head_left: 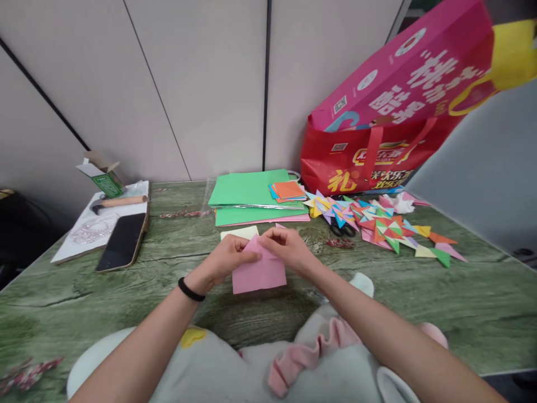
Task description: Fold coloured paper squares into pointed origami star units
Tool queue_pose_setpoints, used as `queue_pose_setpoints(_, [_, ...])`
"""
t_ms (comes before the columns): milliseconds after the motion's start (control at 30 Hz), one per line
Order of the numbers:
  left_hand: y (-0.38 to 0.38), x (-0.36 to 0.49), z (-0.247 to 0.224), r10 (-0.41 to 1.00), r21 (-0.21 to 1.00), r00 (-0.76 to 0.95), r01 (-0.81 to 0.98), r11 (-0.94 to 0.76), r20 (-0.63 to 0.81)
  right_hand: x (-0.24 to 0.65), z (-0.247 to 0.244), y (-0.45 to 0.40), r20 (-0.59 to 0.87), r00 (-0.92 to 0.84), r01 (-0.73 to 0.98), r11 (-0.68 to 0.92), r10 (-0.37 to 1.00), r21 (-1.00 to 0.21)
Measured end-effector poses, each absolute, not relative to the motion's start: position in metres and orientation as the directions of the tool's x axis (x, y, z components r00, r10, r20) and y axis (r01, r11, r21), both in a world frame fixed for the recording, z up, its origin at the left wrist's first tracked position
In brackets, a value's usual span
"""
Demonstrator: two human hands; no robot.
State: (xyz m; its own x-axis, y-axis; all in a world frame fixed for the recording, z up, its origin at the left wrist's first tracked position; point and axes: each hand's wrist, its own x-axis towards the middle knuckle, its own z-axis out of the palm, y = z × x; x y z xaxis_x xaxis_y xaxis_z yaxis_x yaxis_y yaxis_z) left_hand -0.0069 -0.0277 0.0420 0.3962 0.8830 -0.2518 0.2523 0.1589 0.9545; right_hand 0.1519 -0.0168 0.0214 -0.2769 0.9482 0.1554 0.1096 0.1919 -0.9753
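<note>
A sheet of pink paper [260, 275] is held up in front of me, with creases across it and its top corners folded toward a point. My left hand [225, 258] pinches its left side, thumb lying across the front. On the upper right, the thumb and fingers of my right hand [286, 249] are closed on the folded edge near the tip. Behind the paper, a pale yellow sheet [241, 232] lies on the table, partly hidden by my left hand.
Green sheets [245, 187] lie at the back, with small coloured squares [289, 190] on top. Folded paper stars [388, 226] and black scissors [343, 228] are at right, before a red bag [335, 162]. A phone [121, 242], hammer [121, 201] and small green box [107, 182] are at left.
</note>
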Motion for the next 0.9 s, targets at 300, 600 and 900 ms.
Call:
queue_pose_setpoints(300, [-0.0276,-0.0063,0.0425,0.913,0.953,0.304,0.213,0.214,-0.273,0.1512,0.0199,-0.0175,0.121,-0.227,0.076,0.141,0.966,-0.987])
queue_pose_setpoints(600, [-0.0235,-0.0081,0.041,0.928,0.956,0.258,0.191,0.223,-0.268,0.1509,0.0188,-0.0171,0.217,-0.183,0.221,0.255,0.959,-0.941])
queue_pose_setpoints(900, [-0.022,-0.0092,0.0418,0.939,0.96,0.251,0.209,0.186,-0.237,0.1528,0.016,-0.0188,0.274,-0.237,0.289,0.337,0.932,-0.896])
